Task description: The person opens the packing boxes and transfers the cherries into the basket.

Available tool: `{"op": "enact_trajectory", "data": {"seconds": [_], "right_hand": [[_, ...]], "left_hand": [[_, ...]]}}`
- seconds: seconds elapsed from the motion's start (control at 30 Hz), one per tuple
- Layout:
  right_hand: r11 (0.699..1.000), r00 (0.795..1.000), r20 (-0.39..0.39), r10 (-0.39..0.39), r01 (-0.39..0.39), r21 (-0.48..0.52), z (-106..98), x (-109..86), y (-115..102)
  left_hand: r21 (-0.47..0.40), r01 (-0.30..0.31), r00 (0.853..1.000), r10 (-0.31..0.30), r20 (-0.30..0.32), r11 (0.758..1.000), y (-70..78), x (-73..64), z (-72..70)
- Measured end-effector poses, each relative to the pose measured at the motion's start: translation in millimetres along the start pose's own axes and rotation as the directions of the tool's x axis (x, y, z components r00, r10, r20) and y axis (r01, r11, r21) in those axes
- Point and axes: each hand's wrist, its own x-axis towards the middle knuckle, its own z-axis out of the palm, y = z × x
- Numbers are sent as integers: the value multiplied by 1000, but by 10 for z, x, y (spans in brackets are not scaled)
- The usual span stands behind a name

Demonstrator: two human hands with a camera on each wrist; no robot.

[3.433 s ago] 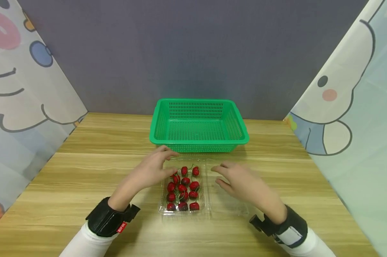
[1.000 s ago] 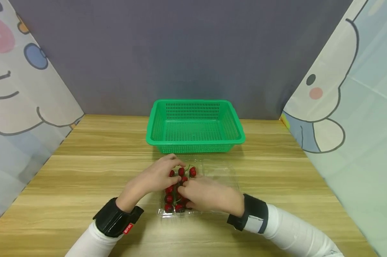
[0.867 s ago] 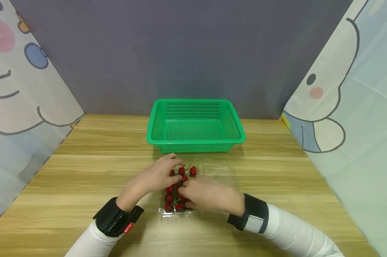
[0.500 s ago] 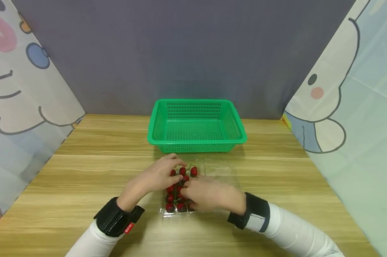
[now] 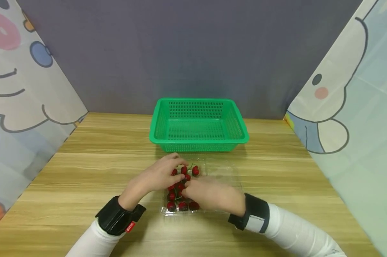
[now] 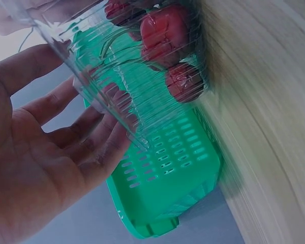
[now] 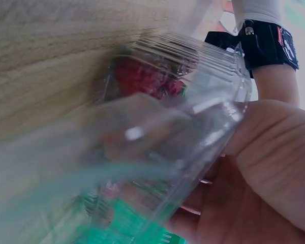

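Note:
Several red cherries (image 5: 183, 206) with green stems lie in a clear plastic clamshell box (image 5: 167, 213) on the wooden table. My left hand (image 5: 159, 173) reaches over the box's left edge, its fingers loosely bent above the cherries. In the left wrist view those fingers (image 6: 99, 147) spread beside the clear wall, with no cherry between them. From the right, my right hand (image 5: 209, 192) dips in among the cherries, its fingertips near the middle ones. The back of the hand and the blurred plastic in the right wrist view hide whether they pinch a cherry.
Just behind the box stands a green slotted plastic basket (image 5: 198, 141) with nothing in it. The box's clear lid (image 5: 224, 169) lies folded out to the right, under my right hand. A dark grey panel (image 5: 187, 53) rises at the table's back edge.
My right hand has come left from above the lid into the box. During the last half second it shifts slightly, uncovering the cherry at the front right. The left hand stays over the left edge.

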Motion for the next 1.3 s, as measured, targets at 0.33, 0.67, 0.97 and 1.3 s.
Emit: {"op": "enact_trajectory", "data": {"seconds": [0.33,0.67,0.97,1.3], "right_hand": [[998,999,-17,33,-32,57,35,-24,2],[997,996,-80,28,-21,79,-58,-51,42],[991,994,-101,38,-24,135,-142,-123,70],[980,987,-158,37,-5,201,-237,-219,152]], "left_hand": [[3,-20,1000,20,3,1000,-8,27,8],[12,-32,999,32,-19,999,-7,29,-12],[2,-60,997,60,-48,998,-12,27,-11],[6,-58,998,58,-38,998,-19,17,14]]}}
